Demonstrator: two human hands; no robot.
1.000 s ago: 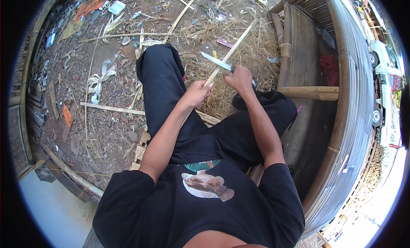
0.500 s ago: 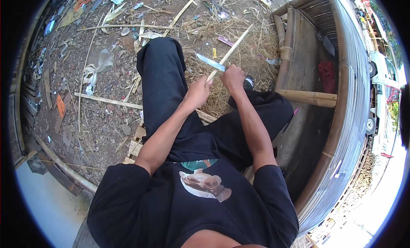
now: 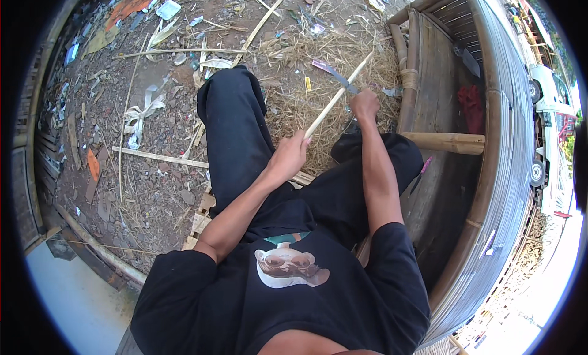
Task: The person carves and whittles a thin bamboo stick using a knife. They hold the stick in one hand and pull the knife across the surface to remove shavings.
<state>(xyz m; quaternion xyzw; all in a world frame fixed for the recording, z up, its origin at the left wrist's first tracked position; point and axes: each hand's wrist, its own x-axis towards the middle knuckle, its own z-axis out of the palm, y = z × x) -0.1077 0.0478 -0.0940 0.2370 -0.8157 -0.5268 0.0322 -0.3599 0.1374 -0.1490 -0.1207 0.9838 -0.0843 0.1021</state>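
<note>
A pale, slender wooden stick point(image 3: 329, 108) slants up and away to the right, its near end wrapped in my left hand point(image 3: 289, 157) just above my lap. My right hand point(image 3: 365, 104) grips a knife point(image 3: 339, 78) whose handle is hidden in the closed fingers. The grey blade crosses the stick in its far half, pointing up and to the left. Where blade and stick cross, they appear to touch. Both hands are out past my knees, the right one farther from me than the left.
Straw point(image 3: 288, 104) and wood shavings cover the ground ahead. Long bamboo strips point(image 3: 160, 157) and litter lie to the left, among them a white plastic bag point(image 3: 144, 116). A bamboo bench frame point(image 3: 444, 142) with a red cloth point(image 3: 470, 109) stands close on my right.
My right hand and the knife have slid outward along the stick, away from my left hand. The left hand has drawn slightly back toward my lap, still holding the stick.
</note>
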